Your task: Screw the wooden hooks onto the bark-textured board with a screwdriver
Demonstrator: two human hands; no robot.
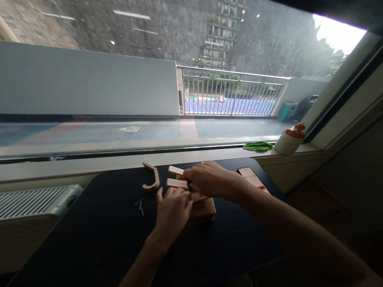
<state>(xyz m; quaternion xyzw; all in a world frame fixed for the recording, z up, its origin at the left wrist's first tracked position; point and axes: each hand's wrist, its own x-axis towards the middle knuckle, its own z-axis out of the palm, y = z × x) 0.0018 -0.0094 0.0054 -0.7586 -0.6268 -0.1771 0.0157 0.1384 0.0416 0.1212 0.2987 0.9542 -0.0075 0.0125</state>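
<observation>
My left hand (172, 209) rests curled on a small wooden assembly (203, 209) on the black table (89, 239), its fingers against a pale wooden strip (176, 183). My right hand (206, 179) is closed over the same wooden pieces from the right, with a second strip (176, 170) sticking out past its fingers. What the right fingers pinch is hidden. A curved wooden piece (152, 176) lies apart to the left. A few small nails (140, 205) lie on the table left of my left hand.
A phone (253, 178) with a lit screen lies on the table at the right. On the window sill sit a green cloth (257, 146) and a white pot with an orange top (289, 139). A radiator (32, 201) stands at the left.
</observation>
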